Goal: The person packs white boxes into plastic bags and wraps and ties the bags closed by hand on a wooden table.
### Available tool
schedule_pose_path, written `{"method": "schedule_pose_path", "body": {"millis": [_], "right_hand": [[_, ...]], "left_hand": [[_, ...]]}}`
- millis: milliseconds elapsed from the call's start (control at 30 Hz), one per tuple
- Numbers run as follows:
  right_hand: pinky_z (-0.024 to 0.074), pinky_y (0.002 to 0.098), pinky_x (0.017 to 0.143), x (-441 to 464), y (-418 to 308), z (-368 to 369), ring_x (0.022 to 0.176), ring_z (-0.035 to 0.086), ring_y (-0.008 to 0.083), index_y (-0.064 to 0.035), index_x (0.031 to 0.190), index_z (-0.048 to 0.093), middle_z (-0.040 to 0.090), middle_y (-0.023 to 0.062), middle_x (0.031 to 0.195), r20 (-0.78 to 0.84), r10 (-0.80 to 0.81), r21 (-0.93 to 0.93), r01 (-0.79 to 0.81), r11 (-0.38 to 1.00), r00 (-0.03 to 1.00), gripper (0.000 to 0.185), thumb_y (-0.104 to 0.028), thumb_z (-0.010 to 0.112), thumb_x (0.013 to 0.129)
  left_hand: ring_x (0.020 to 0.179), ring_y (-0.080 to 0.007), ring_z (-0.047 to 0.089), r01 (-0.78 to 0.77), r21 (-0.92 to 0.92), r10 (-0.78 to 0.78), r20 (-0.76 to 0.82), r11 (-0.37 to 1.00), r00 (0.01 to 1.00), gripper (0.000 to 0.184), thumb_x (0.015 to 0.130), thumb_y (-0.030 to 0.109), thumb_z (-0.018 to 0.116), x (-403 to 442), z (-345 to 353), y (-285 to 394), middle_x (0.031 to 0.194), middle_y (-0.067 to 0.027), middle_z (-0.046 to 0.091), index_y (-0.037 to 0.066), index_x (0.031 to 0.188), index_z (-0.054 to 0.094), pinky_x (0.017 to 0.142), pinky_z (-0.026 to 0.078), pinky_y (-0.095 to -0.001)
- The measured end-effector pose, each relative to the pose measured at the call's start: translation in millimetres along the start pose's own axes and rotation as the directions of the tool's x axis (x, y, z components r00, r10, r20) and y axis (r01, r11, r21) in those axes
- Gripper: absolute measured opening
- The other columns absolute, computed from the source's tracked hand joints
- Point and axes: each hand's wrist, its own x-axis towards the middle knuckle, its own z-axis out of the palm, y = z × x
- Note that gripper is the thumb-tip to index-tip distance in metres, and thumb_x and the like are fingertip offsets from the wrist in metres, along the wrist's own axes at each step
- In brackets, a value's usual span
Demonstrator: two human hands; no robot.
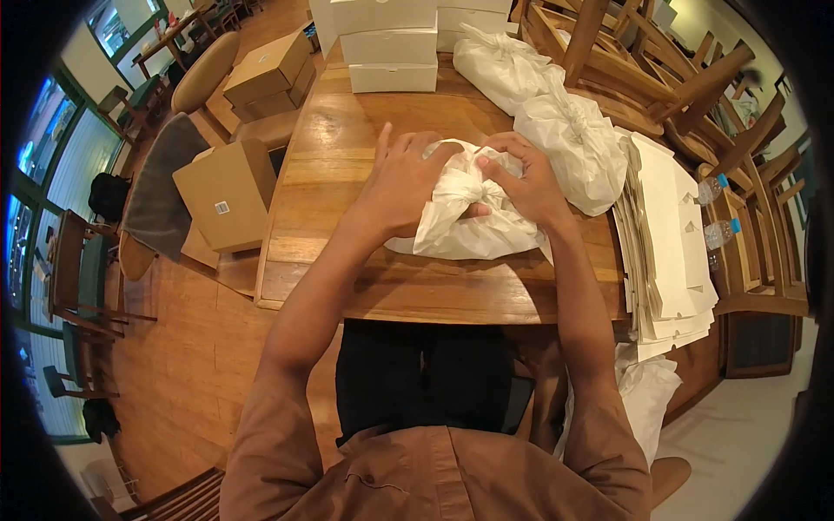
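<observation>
A white plastic bag [486, 239], gathered into a knot-like bunch at its top, lies on the wooden table in front of me. My left hand [401, 178] is at the bag's left side, its fingers curled over the plastic and partly hidden behind the bunch. From the right, my right hand [530, 178] grips the gathered plastic between thumb and fingers. What the bag contains is hidden. Just beyond my right hand lie two more knotted white bags, a nearer one [569, 152] and a farther one [504, 65].
Stacked white boxes [391, 48] stand at the table's far side. Flat white cardboard sheets [665, 234] are piled along the right edge, near water bottles [721, 233]. Brown cardboard boxes [228, 195] rest on chairs to the left. Wooden chairs [599, 52] are stacked at the far right.
</observation>
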Motion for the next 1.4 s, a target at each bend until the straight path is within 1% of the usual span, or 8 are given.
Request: {"method": "schedule_pose_path", "body": {"millis": [133,233,300,567,1033,1200,1333,1400], "right_hand": [[0.0454,0.0335,0.095,-1.1,0.0,1.8,0.106,0.061,0.0207,0.0017,0.103,0.072,0.068,0.0095,0.109,-0.096,-0.081,-0.001,0.082,0.997,0.992,0.028,-0.023,0.074,0.090],[0.0479,0.0325,0.090,0.3,-1.1,2.5,0.098,0.063,0.0196,0.0022,0.101,0.071,0.070,0.0091,0.100,-0.182,-0.158,-0.043,0.153,0.987,0.971,0.026,-0.022,0.073,0.091],[0.0500,0.0319,0.083,-1.0,2.7,3.5,0.087,0.064,0.0174,0.0031,0.100,0.070,0.071,0.0094,0.089,-0.181,0.097,0.133,-0.074,0.988,0.979,0.026,-0.022,0.072,0.093],[0.0474,0.0275,0.062,3.3,3.7,-1.9,0.067,0.058,0.0085,0.0011,0.095,0.068,0.067,0.0032,0.076,-0.269,0.170,0.232,-0.108,0.967,0.948,0.024,-0.022,0.072,0.094],[0.0325,0.0228,0.048,5.6,15.7,2.3,0.054,0.042,0.0013,-0.0040,0.087,0.064,0.056,-0.0056,0.065,-0.375,0.179,0.160,-0.126,0.979,0.909,0.022,-0.023,0.073,0.095],[0.0488,0.0257,0.075,7.1,25.4,-1.1,0.080,0.059,0.0078,-0.0040,0.097,0.066,0.065,0.0012,0.088,-0.396,0.092,0.123,-0.046,0.991,0.914,0.022,-0.025,0.073,0.095],[0.0471,0.0293,0.092,9.5,23.3,-5.9,0.100,0.060,0.0126,-0.0027,0.106,0.065,0.066,0.0046,0.104,-0.463,0.208,0.182,-0.137,0.974,0.862,0.028,-0.028,0.071,0.096],[0.0463,0.0334,0.097,11.1,28.5,-6.2,0.109,0.061,0.0230,-0.0016,0.118,0.063,0.065,0.0120,0.116,-0.438,0.275,0.257,-0.174,0.951,0.856,0.051,-0.045,0.072,0.092]], "left_hand": [[0.130,-0.0359,0.052,-0.109,0.105,0.117,-0.081,0.989,0.990,0.081,0.078,0.077,0.064,0.2,-2.7,-2.5,0.135,-0.0174,0.059,0.014,0.129,0.065,0.118,0.014,-0.0673],[0.128,-0.0359,0.054,-0.232,0.035,0.234,-0.108,0.972,0.966,0.059,0.090,0.061,0.062,2.8,-4.4,-1.5,0.136,-0.0150,0.059,0.017,0.129,0.065,0.116,0.028,-0.0576],[0.129,-0.0360,0.053,-0.285,-0.049,0.279,-0.110,0.957,0.954,0.050,0.093,0.052,0.063,3.5,-5.7,2.8,0.137,-0.0134,0.058,0.018,0.129,0.065,0.114,0.034,-0.0530],[0.118,-0.0368,0.059,-0.449,-0.150,0.435,-0.114,0.881,0.893,0.025,0.097,0.031,0.062,4.4,0.7,6.2,0.140,-0.0191,0.057,0.009,0.103,0.071,0.096,0.045,-0.0451],[0.110,-0.0359,0.061,-0.429,-0.192,0.414,-0.111,0.883,0.903,0.027,0.096,0.030,0.062,2.4,6.8,7.6,0.137,-0.0193,0.059,0.005,0.087,0.066,0.092,0.044,-0.0445],[0.110,-0.0367,0.061,-0.411,-0.177,0.382,-0.177,0.894,0.907,0.028,0.093,0.029,0.068,2.1,9.2,8.6,0.131,-0.0174,0.063,0.004,0.080,0.064,0.093,0.045,-0.0439],[0.104,-0.0343,0.061,-0.369,-0.036,0.347,-0.270,0.929,0.898,0.027,0.084,0.023,0.078,5.4,9.5,8.0,0.125,-0.0142,0.065,0.003,0.075,0.062,0.091,0.045,-0.0431],[0.103,-0.0334,0.061,-0.350,0.016,0.338,-0.308,0.936,0.889,0.028,0.081,0.021,0.080,5.0,7.4,5.6,0.123,-0.0138,0.066,0.003,0.074,0.060,0.091,0.045,-0.0432]]}}
